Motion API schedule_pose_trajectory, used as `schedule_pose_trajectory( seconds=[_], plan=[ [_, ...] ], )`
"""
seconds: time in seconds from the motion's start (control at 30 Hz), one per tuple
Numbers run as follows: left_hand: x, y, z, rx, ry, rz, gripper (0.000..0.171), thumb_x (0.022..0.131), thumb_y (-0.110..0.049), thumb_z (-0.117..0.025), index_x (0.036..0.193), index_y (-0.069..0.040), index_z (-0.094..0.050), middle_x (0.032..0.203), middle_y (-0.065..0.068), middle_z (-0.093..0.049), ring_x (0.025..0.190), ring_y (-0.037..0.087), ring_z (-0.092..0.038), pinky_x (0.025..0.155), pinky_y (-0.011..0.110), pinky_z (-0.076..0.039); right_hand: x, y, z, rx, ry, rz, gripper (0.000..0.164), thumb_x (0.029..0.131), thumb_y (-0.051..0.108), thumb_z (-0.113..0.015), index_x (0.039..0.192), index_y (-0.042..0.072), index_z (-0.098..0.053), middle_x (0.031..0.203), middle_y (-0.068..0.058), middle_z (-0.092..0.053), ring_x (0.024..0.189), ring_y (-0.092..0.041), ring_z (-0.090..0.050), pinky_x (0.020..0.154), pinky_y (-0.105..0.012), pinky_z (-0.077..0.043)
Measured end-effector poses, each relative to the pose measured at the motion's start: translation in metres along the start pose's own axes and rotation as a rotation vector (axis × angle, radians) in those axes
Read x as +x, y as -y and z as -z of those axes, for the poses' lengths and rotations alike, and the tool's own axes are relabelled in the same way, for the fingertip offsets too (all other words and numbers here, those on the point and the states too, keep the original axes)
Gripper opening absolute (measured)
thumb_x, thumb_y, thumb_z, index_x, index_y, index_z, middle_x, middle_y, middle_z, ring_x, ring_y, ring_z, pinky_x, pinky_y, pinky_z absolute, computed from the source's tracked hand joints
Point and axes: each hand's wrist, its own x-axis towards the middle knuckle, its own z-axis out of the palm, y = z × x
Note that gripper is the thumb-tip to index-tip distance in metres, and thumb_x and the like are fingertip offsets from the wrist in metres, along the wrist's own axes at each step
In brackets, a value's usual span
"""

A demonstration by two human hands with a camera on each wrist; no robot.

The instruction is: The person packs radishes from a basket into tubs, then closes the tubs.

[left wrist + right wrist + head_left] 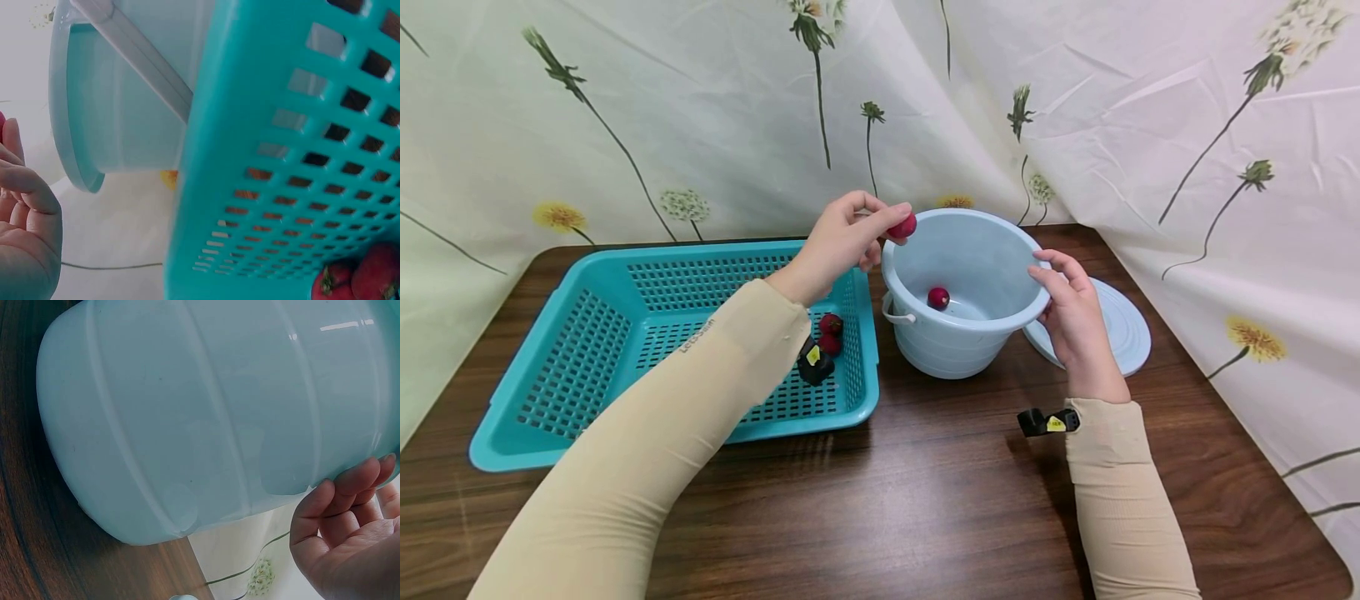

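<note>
Left fingers (882,220) pinching, right fingers (1063,263) gripping

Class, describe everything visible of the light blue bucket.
The bucket is pale blue, round and glossy, apparently plastic, with a thick rim, ridges running round it and a pale handle hanging on its left side. It stands upright and open on the table, between the turquoise basket and the pale blue lid. One red radish lies in it. The right hand holds its right rim; whether the left hand touches it is unclear.
</note>
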Motion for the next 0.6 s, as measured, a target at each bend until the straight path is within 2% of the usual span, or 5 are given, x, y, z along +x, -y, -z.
schedule_pose_trajectory(
  seconds=[0.27,0.5,0.6],
  plan=[
    [0.002,-0.005,-0.014,-0.021,0.037,0.019,0.036,0.093,-0.046,-0.066,0.109,-0.015,-0.055,0.107,0.013,-0.072,0.060,0.018,-0.050,0.058,0.026,-0.047,0.000,0.000,0.000,0.000,0.003,-0.003,0.015,0.097,0.018,-0.063,0.112,0.021,-0.060,0.109,-0.002,-0.053,0.074,-0.008,-0.059,0.060,-0.018,-0.046],
    [0.005,-0.006,-0.022,-0.044,0.048,0.007,0.036,0.093,-0.044,-0.067,0.108,-0.015,-0.054,0.098,0.007,-0.073,0.057,0.017,-0.047,0.057,0.026,-0.046,0.001,0.000,0.000,-0.005,0.007,-0.004,0.016,0.097,0.018,-0.064,0.112,0.021,-0.060,0.110,-0.001,-0.053,0.074,-0.009,-0.058,0.061,-0.018,-0.046],
    [0.007,-0.005,-0.026,-0.039,0.056,0.003,0.036,0.093,-0.044,-0.067,0.108,-0.015,-0.054,0.099,0.008,-0.073,0.055,0.017,-0.047,0.055,0.026,-0.046,0.001,0.000,0.000,-0.007,0.007,-0.003,0.016,0.097,0.018,-0.063,0.112,0.021,-0.060,0.111,-0.001,-0.052,0.074,-0.009,-0.058,0.060,-0.018,-0.046]
  ],
)
